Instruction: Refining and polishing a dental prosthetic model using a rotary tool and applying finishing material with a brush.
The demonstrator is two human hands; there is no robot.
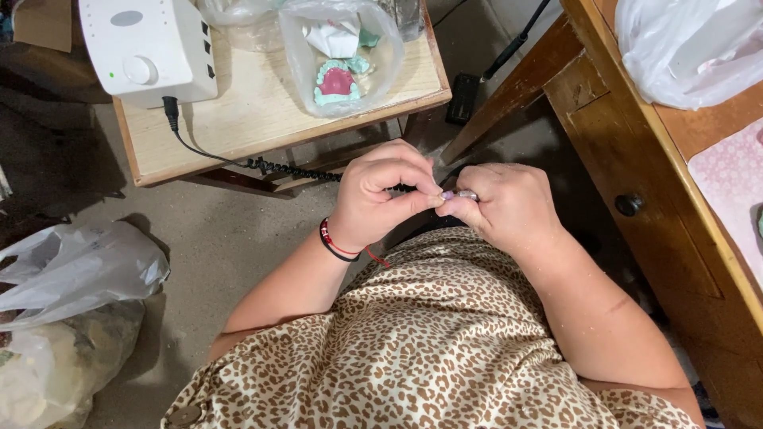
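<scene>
Just the head view here, looking straight down at the lap. Both hands are brought together over the knees, fingertips meeting. The left hand [380, 195] is curled, with thumb and forefinger pinching toward the middle. The right hand [507, 205] is curled too and grips a small metal piece [466, 194] between its fingertips, right where the two hands touch. It's too small to say what it is exactly, maybe the tip of a handpiece. My guess is it's held close and low like that so both hands can steady it while fiddling with the end.

A coiled black cord [294, 169] runs from the hands up to a white box [147, 48] with a dial on the small table [262, 119], so the piece looks tethered to that unit. Next to the box sits a clear bag [298, 56] with a pink and teal dental model [337, 83] inside, probably parked there within easy reach.

Room-wise: bare grey concrete floor [214, 238], dusty looking. White plastic bags [71, 278] are slumped on the floor to the left. On the right there's a brown wooden desk [636, 143] with a drawer knob [628, 205], another white bag [691, 48] on top and a pinkish mat [731, 183]. The person wears a leopard-print top [445, 342] and a red and black bracelet [335, 241] on the left wrist.
</scene>
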